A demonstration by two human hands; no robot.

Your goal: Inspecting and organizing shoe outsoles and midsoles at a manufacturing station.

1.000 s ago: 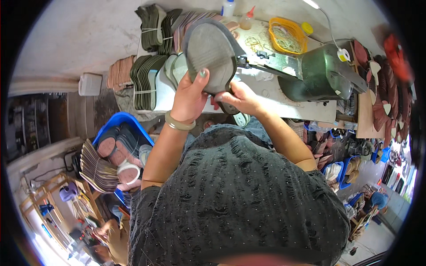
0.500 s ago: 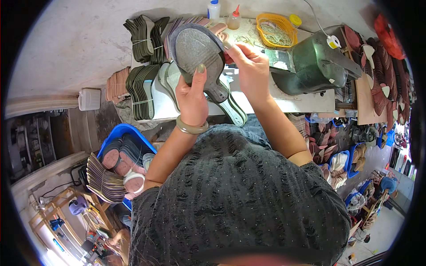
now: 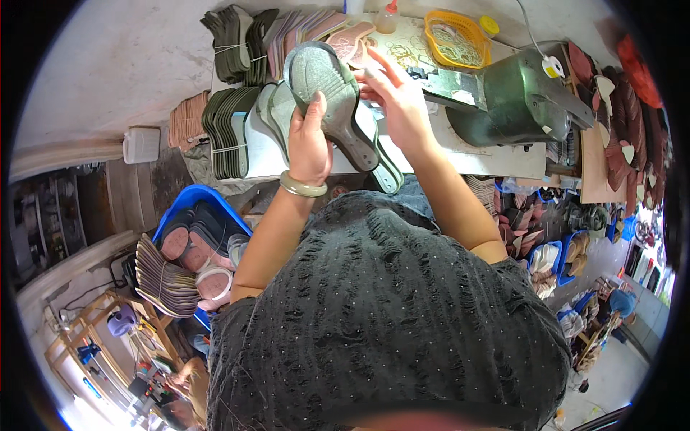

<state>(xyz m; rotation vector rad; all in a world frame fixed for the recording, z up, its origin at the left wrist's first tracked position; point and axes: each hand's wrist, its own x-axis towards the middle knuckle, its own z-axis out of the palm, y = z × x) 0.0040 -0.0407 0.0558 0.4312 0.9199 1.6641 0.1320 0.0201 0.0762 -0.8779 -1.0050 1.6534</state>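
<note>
My left hand (image 3: 309, 147) grips a grey-green shoe insole (image 3: 323, 79), thumb pressed on its face and fingers hidden underneath. The wide end points away from me, and the narrow end with small holes tilts toward me at the right. At the insole's right edge is my right hand (image 3: 404, 111), its fingers apart; whether the fingertips touch the edge is unclear. A second, pale-edged insole (image 3: 389, 178) shows below the narrow end, partly covered. Left of the held piece, more pale grey insoles (image 3: 269, 118) lie on the white table (image 3: 503, 164).
Bundled dark insoles (image 3: 226, 133) and pinkish ones (image 3: 295, 36) stand along the table's left and back. A yellow basket (image 3: 440, 21) of rubber bands and a red-tipped bottle (image 3: 387, 18) sit behind. A dark green machine (image 3: 503, 93) occupies the right. A blue crate (image 3: 188, 197) stands lower left.
My right hand has shifted slightly right, its fingers spreading from a pinch near the insole's edge. The held insole has tilted, its narrow end swinging right.
</note>
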